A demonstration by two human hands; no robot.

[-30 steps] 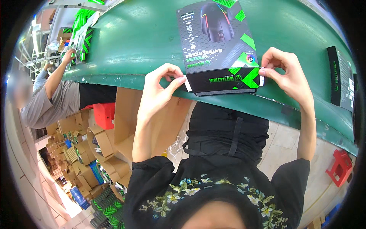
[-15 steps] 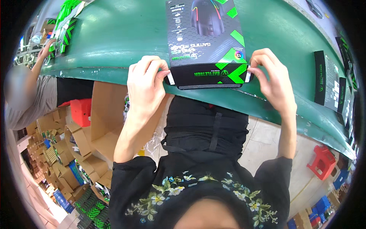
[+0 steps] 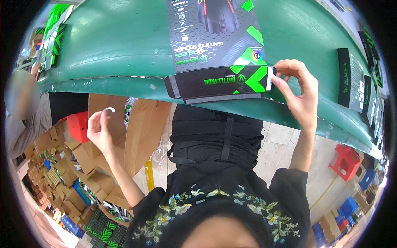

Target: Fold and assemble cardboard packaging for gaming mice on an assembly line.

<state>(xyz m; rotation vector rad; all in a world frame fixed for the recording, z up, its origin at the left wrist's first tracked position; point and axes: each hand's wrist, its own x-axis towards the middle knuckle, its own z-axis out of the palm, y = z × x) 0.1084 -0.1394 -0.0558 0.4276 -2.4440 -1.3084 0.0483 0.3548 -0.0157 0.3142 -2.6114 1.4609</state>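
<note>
Since the earlier frame, the left hand (image 3: 99,132) has swung away from the box (image 3: 211,53), down to the left, and is now beside the open carton (image 3: 141,136). Its thumb and finger are pinched together on a small curled white strip (image 3: 108,109). At the box's left end, the tab (image 3: 172,86) now shows grey where white showed before. The right hand (image 3: 300,93) remains at the box's other end, thumb and fingers around the white piece (image 3: 269,79) there; I cannot tell whether they are clamped on it. Hands are well apart. Dark grey with green patches, the box lies on the green bench (image 3: 115,45), its black end panel (image 3: 219,82) toward the person. More dark boxes (image 3: 351,78) stand at the bench's right, and a red stool (image 3: 346,162) is on the floor.
</note>
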